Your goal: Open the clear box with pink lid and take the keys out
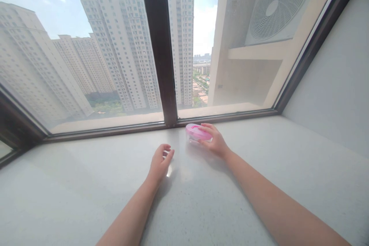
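A small clear container with a pink lid [196, 132] stands on the white stone windowsill [86, 184], close to the window frame. My right hand [215, 141] wraps around its right side, fingers on the lid and wall. My left hand [160, 162] hovers just to the left of it, a short gap away, fingers curled around something small and pale; what it is cannot be made out. Both forearms reach in from the bottom edge.
A dark vertical window post [158, 46] rises right behind the container, with a dark bottom frame [109, 130] along the sill's far edge. A grey wall [337, 84] bounds the sill on the right. High-rise buildings show through the glass.
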Demonstrator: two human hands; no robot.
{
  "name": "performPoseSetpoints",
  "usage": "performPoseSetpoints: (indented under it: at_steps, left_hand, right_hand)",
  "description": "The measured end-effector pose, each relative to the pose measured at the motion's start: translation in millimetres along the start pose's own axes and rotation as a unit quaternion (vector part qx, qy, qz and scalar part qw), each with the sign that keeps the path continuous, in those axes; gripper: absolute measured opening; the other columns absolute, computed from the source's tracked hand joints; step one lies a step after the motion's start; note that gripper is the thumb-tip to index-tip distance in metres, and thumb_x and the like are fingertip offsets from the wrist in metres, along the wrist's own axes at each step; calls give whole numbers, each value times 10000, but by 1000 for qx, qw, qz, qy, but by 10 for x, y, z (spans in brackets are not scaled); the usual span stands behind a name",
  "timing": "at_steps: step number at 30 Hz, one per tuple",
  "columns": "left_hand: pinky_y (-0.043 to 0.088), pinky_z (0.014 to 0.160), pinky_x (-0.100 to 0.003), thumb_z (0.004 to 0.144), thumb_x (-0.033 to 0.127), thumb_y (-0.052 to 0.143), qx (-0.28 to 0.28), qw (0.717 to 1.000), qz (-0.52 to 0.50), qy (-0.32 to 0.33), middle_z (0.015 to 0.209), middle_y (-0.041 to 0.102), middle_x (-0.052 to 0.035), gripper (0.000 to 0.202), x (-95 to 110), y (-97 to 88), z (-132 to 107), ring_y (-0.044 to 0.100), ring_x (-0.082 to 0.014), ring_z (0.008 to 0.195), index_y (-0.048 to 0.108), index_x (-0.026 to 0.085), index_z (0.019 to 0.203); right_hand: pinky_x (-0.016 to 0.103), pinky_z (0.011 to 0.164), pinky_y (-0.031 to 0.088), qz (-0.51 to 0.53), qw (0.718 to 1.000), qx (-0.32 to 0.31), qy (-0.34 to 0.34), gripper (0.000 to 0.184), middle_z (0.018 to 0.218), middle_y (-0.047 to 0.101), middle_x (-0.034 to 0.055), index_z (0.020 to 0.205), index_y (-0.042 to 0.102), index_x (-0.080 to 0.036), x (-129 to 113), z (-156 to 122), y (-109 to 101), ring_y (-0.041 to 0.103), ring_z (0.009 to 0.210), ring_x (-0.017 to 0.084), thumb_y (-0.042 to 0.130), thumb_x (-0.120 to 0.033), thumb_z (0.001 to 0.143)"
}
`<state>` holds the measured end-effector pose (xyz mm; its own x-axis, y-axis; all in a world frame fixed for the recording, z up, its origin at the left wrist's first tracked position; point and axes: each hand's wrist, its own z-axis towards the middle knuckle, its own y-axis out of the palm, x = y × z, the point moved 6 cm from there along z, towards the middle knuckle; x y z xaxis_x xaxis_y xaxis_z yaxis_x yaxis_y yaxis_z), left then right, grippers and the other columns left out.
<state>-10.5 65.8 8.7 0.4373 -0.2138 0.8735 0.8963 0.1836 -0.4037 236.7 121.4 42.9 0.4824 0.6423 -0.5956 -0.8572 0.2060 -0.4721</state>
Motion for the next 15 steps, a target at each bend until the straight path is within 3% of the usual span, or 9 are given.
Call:
performPoseSetpoints:
  at_steps: [4,7,11,15]
  left_hand:
    - [480,725,-317,817,503,521,68,993,-94,-27,1209,506,-125,454,-52,-75,-1,565,-226,964,506,192,1147]
    - [497,754,-317,811,552,504,72,975,-204,-52,1320,433,-123,527,22,-56,-52,539,-248,1069,471,222,1220]
    - [497,639,-281,802,600,478,65,948,-302,-80,1156,555,-86,545,132,-6,-130,599,-231,916,480,237,1209]
    - [488,672,-276,808,536,524,34,931,-357,-66,999,627,-58,479,148,41,-131,616,-195,813,515,213,1162]
  right_hand:
    - [439,999,408,73,992,-92,-47,490,1238,532,98,1204,603,-251,-384,-33,167,515,1155,255,704,-230,725]
    - [437,993,413,110,979,-146,-86,520,1241,534,101,1215,592,-251,-642,-85,290,515,1157,253,721,-221,713]
    - [435,982,422,139,969,-171,-110,550,1244,531,114,1237,573,-240,-825,-154,408,518,1154,261,728,-213,710]
    - [439,993,413,150,967,-174,-115,545,1261,521,120,1242,567,-231,-878,-188,448,505,1169,262,721,-212,720]
